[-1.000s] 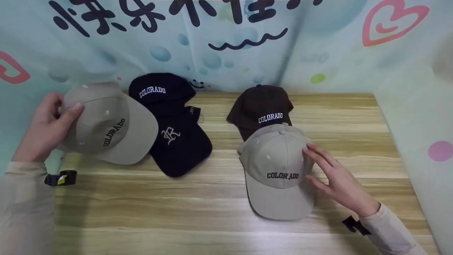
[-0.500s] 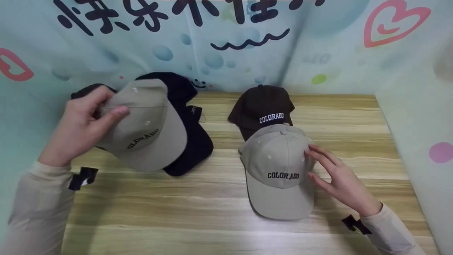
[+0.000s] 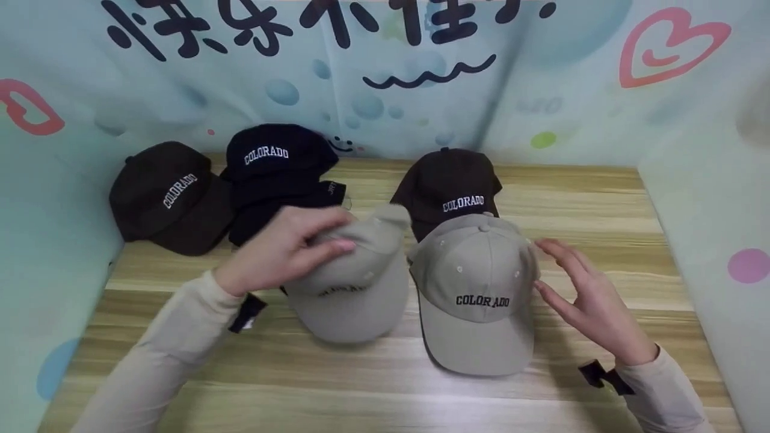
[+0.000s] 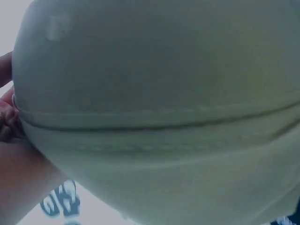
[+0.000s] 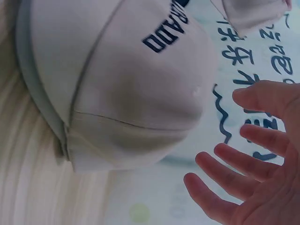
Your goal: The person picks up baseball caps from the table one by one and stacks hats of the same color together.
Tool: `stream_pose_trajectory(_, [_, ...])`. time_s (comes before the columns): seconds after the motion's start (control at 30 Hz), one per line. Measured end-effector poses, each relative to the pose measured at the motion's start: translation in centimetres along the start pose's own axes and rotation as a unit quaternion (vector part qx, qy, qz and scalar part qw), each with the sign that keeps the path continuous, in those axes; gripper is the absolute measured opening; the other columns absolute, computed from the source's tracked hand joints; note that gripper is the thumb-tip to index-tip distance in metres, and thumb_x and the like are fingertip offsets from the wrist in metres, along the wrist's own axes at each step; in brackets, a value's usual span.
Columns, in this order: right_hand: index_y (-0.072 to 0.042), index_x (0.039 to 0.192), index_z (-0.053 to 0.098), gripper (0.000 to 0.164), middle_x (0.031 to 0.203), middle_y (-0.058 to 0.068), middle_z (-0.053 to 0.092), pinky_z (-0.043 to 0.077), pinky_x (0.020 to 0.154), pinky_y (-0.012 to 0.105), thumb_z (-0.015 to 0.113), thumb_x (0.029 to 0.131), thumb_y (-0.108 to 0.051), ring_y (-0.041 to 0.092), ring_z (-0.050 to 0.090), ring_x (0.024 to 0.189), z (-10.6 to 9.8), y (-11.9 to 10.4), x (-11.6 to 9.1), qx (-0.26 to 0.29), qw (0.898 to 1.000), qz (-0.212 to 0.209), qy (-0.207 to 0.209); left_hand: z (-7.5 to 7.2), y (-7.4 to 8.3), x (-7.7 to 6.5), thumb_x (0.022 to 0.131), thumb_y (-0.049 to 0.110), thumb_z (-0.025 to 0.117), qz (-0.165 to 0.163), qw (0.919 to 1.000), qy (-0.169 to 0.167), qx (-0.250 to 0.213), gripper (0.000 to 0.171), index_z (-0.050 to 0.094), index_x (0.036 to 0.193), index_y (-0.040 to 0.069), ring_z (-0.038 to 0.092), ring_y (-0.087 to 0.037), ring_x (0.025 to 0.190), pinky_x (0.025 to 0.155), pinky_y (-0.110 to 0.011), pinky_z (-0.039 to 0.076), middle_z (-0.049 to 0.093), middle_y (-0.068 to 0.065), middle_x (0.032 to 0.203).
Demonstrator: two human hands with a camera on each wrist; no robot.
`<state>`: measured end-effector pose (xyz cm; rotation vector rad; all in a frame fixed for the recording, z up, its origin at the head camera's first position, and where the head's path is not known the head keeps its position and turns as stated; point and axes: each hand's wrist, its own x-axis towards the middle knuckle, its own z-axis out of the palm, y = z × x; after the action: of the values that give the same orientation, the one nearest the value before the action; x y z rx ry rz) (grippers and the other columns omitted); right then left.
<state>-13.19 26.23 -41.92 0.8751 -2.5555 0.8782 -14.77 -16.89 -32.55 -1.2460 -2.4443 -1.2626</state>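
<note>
My left hand (image 3: 283, 249) grips a beige cap (image 3: 355, 307) by the crown and back, lifted over the middle of the table. Its brim points toward me and its lettering is blurred. In the left wrist view this cap's fabric (image 4: 159, 84) fills most of the picture. To its right lies another beige cap (image 3: 475, 325) lettered COLORADO, overlapping the front of a dark brown cap (image 3: 448, 180). My right hand (image 3: 595, 300) hovers at that beige cap's right side. Its fingers are spread and loosely bent in the right wrist view, with nothing in them.
At the back left a dark brown cap (image 3: 171, 204) sits next to a navy cap (image 3: 277, 141). Another dark cap in front of the navy one is mostly hidden by my left hand. A printed cloth backdrop (image 3: 409, 114) borders the wooden table (image 3: 361, 391) behind.
My left hand has carried the beige cap rightward and toward me from the back left, uncovering the brown cap there. My right hand has shifted slightly away from the other beige cap.
</note>
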Motion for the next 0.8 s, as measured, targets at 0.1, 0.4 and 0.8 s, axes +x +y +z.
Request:
stream_pose_trajectory(0.1, [-0.003, 0.142, 0.044, 0.076, 0.137, 0.013, 0.052, 0.038, 0.097, 0.017, 0.075, 0.074, 0.011, 0.027, 0.053, 0.118, -0.4, -0.1, 0.1, 0.013, 1.000, 0.011, 0.011, 1.9, 0.1, 1.0, 0.093, 0.011, 0.065, 0.018, 0.9984, -0.030, -0.044, 0.011, 0.063, 0.102, 0.005, 0.056, -0.011, 0.070, 0.063, -0.027, 0.046, 0.062, 0.002, 0.084])
stream_pose_trajectory(0.4, [-0.001, 0.145, 0.037, 0.084, 0.139, 0.011, 0.048, 0.043, 0.093, 0.018, 0.072, 0.072, 0.019, 0.021, 0.054, 0.119, -1.4, -0.4, 0.1, 0.046, 0.998, 0.032, 0.026, 7.5, 0.8, 4.9, 0.096, 0.016, 0.060, 0.056, 0.9884, -0.095, -0.104, 0.024, 0.062, 0.116, 0.001, 0.059, -0.011, 0.083, 0.078, -0.026, 0.047, 0.066, -0.004, 0.096])
stream_pose_trajectory(0.8, [0.003, 0.143, 0.037, 0.084, 0.136, 0.016, 0.050, 0.044, 0.092, 0.019, 0.069, 0.069, 0.027, 0.014, 0.054, 0.119, -2.2, -1.0, 0.3, 0.045, 0.998, 0.021, 0.045, 13.2, 1.4, 9.1, 0.093, 0.022, 0.066, 0.015, 0.9805, -0.151, -0.125, 0.033, 0.063, 0.122, 0.006, 0.054, -0.008, 0.104, 0.093, -0.019, 0.037, 0.065, -0.004, 0.118])
